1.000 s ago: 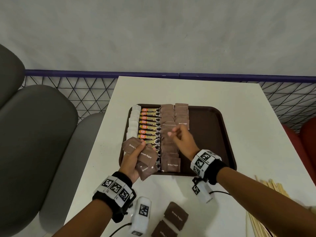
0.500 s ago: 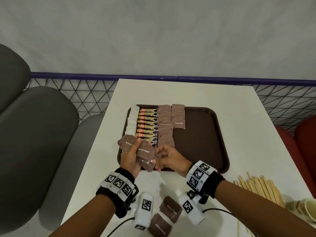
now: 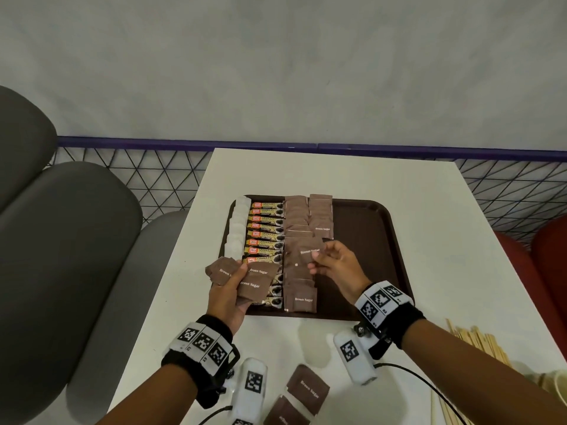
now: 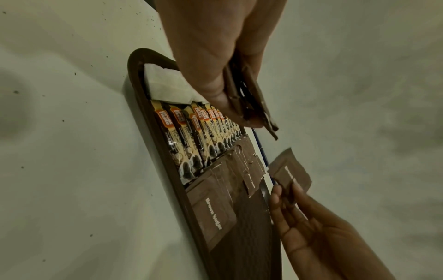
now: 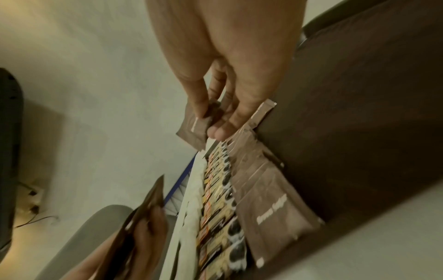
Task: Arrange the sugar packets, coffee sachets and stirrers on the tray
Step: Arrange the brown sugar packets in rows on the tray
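A brown tray [image 3: 368, 228] on the white table holds a column of white sugar packets [image 3: 237, 225], a column of coffee sachets [image 3: 265, 228] and two columns of brown sugar packets [image 3: 296, 222]; the second column is short. My left hand [image 3: 228, 289] grips a fan of brown sugar packets [image 3: 251, 283] over the tray's near left corner. My right hand [image 3: 333, 262] pinches a single brown sugar packet [image 3: 310, 251] above the tray's middle, seen also as the packet [image 5: 194, 128] in the right wrist view and the packet [image 4: 290, 170] in the left wrist view.
Two loose brown sugar packets [image 3: 308, 389] lie on the table near me. Wooden stirrers [image 3: 478, 345] are piled at the near right beside a paper cup [image 3: 557, 386]. Grey chairs [image 3: 55, 240] stand left, a red seat [image 3: 549, 256] right, a wire fence [image 3: 147, 176] behind.
My right hand came back from the short column to the left hand's fan, took one brown sugar packet, and now carries it over the tray. The left hand has hardly moved.
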